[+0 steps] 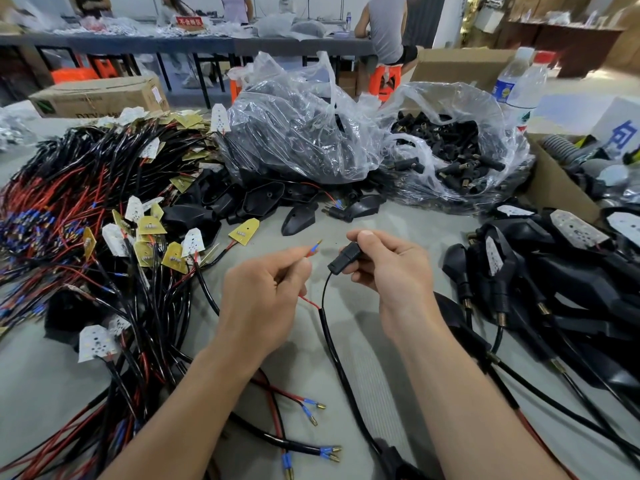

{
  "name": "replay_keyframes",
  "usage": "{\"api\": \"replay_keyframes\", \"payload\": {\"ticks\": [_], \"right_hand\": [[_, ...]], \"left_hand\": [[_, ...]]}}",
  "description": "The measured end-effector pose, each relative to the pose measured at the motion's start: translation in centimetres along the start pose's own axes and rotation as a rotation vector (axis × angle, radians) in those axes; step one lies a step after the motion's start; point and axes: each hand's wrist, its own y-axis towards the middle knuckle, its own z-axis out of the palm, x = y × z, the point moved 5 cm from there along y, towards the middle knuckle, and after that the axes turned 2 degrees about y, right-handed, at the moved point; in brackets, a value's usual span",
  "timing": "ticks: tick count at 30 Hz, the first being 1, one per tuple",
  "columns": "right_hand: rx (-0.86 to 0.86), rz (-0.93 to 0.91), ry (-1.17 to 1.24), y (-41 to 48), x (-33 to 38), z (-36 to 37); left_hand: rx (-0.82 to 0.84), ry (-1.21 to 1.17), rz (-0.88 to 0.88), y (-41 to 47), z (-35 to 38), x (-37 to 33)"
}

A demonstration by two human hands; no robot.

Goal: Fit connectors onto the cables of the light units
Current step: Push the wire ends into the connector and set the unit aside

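Sprawling over the left side of the bench (398, 216) is a tangle of red and black cables (69, 209) with small LED boards on their ends. Near the middle of the front edge, the left hand (266, 289) is curled closed. Its thumb and forefinger pinch a red wire (308, 302) just behind its blue-sleeved terminal (314, 249), which sticks out up and to the right past the fingertips. Just beside that tip, not touching it, is the black connector (346, 259). The right hand (388, 268) grips its upper end between the thumb and curled fingers, so its lower end pokes out toward the left hand. A black wire (323, 291) drops from that end. Below the hands the red and black wires join into one black cable (334, 351) that runs to the front edge. Toward the far edge sits an open clear bag of connectors (457, 150). Black light units (540, 271) are piled along the right edge.
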Motion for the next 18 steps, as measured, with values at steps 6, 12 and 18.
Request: {"api": "replay_keyframes", "payload": {"ticks": [6, 12, 18], "right_hand": [[-0.087, -0.032, 0.032, 0.21, -0.08, -0.61], [-0.003, 0.003, 0.011, 0.25, -0.29, -0.03], [0.017, 0.022, -0.015, 0.56, -0.39, -0.24]], "left_hand": [[0.018, 0.223, 0.020, -0.15, -0.03, -0.55], [0.064, 0.339, 0.033, -0.29, 0.31, -0.30], [0.069, 0.356, -0.004, -0.08, 0.30, 0.01]]}}
